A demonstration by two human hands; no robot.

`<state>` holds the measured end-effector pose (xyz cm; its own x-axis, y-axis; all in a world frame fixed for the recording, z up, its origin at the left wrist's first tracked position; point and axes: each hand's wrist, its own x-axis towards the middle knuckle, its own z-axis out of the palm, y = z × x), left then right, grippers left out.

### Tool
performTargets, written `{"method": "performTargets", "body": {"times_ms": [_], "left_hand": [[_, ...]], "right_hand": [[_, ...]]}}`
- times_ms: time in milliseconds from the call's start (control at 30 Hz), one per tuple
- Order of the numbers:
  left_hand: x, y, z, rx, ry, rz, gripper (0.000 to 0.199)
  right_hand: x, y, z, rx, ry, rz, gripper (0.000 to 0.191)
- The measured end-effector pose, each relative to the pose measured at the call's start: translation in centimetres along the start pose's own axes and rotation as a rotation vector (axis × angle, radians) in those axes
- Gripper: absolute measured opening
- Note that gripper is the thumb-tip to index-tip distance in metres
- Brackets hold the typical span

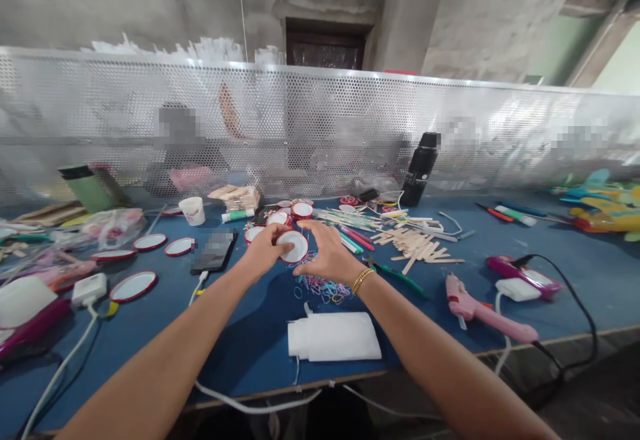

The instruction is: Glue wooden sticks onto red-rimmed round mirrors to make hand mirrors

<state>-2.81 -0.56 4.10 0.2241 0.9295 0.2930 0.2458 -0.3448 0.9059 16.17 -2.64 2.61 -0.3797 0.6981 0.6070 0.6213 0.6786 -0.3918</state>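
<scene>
In my left hand [263, 251] is a round white lid with a red rim [295, 245], tilted up, the thumb on its white face. My right hand [331, 252] is at the lid's right side, thumb and fingers apart and curved, with nothing visible held. A gold bracelet [363, 281] is on that wrist. Right behind the held lid lie more red-rimmed lids [301, 210], some partly hidden by my left hand. Below my right hand spreads a heap of small coloured rubber bands [323, 287].
A folded white cloth-like piece [335, 337] lies at the table's front. Rightward are wooden sticks [417, 247], green-handled pliers [400, 277], a pink glue gun [483, 310] with a cord and a black bottle [421, 170]. Leftward are a phone [215, 251], a paper cup [193, 211] and loose lids [134, 287].
</scene>
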Motion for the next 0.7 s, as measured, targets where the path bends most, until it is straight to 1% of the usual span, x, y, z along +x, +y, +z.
{"method": "performTargets", "body": {"times_ms": [133,433,700], "left_hand": [[-0.2,0.4,0.2,-0.04,0.007,-0.052,0.034],[-0.8,1.0,0.8,-0.071,-0.045,-0.066,0.035],[-0.9,1.3,0.8,-0.105,-0.045,-0.095,0.036]], "right_hand": [[0.0,0.0,-0.2,-0.021,0.006,0.008,0.097],[0.1,-0.5,0.3,-0.004,-0.013,-0.006,0.087],[0.1,-0.3,0.4,0.064,-0.013,-0.004,0.086]]}}
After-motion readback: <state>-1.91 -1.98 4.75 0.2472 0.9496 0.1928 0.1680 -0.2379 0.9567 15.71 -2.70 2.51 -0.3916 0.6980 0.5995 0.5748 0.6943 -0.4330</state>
